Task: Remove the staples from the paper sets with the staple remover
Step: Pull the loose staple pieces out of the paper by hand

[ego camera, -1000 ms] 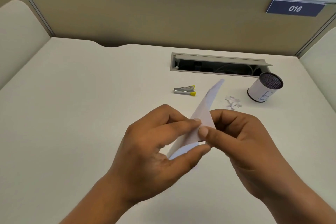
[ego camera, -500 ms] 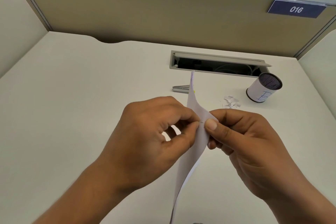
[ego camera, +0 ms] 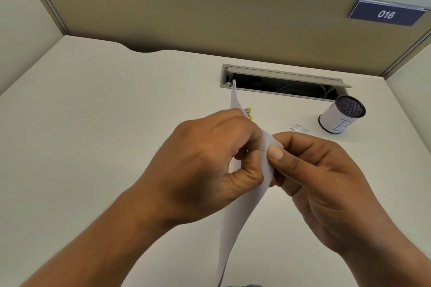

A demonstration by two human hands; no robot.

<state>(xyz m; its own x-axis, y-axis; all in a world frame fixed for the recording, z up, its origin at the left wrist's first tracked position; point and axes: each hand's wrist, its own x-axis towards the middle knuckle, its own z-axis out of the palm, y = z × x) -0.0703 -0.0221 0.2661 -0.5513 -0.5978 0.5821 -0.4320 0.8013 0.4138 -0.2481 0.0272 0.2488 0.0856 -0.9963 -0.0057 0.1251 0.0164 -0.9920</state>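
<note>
A stapled set of white paper sheets (ego camera: 235,228) is held edge-on above the desk, its top corner fanned out near the cable slot. My left hand (ego camera: 205,168) pinches the set from the left, thumb and fingertips at a small staple (ego camera: 263,150). My right hand (ego camera: 324,184) pinches the same corner from the right, thumb flat on the paper. The staple remover (ego camera: 248,113), silver with yellow tips, lies on the desk behind my left hand, mostly hidden.
A mesh pen cup (ego camera: 341,114) wrapped in white paper stands at the back right. Small torn paper scraps (ego camera: 298,127) lie next to it. An open cable slot (ego camera: 282,85) sits in the white desk (ego camera: 93,147). Beige partitions enclose the desk.
The paper set swung from slanted to nearly vertical, edge toward me. Both hands closed in tighter on the stapled corner, and the view moved closer.
</note>
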